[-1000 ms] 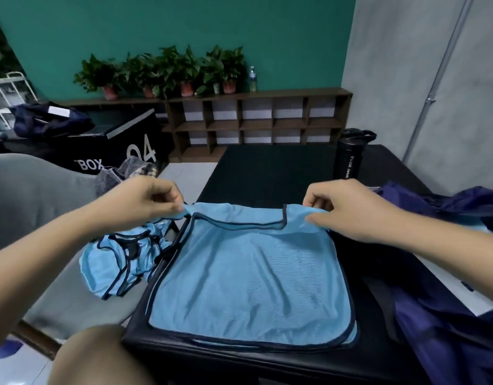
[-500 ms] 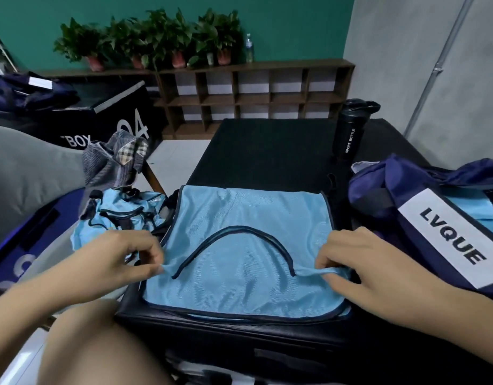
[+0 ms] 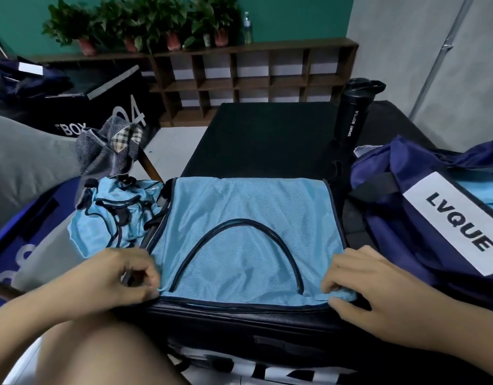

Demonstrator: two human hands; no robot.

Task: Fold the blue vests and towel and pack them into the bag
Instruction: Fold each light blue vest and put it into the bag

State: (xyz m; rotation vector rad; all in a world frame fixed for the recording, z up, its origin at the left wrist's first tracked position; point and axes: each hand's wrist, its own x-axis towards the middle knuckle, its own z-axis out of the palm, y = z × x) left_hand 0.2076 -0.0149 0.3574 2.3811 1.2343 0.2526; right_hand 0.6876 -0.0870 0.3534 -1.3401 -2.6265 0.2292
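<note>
Your left hand (image 3: 112, 276) pinches near-left corner of light-blue mesh vest with dark trim (image 3: 248, 218); your right hand (image 3: 373, 284) pinches near-right corner, fingers curled over cloth. Vest lies folded flat on black padded table (image 3: 267, 134), neckline arc facing you. Crumpled pile of light-blue vests (image 3: 114, 212) just left of table edge, grey checked towel (image 3: 109, 151) beyond it. Navy fabric bag with white LVQUE label (image 3: 384, 212) beside vest on right. Black sport bottle (image 3: 352, 118) upright behind bag.

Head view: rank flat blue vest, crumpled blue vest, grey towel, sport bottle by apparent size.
flat blue vest
crumpled blue vest
grey towel
sport bottle, farther from camera, so last two unsure
</note>
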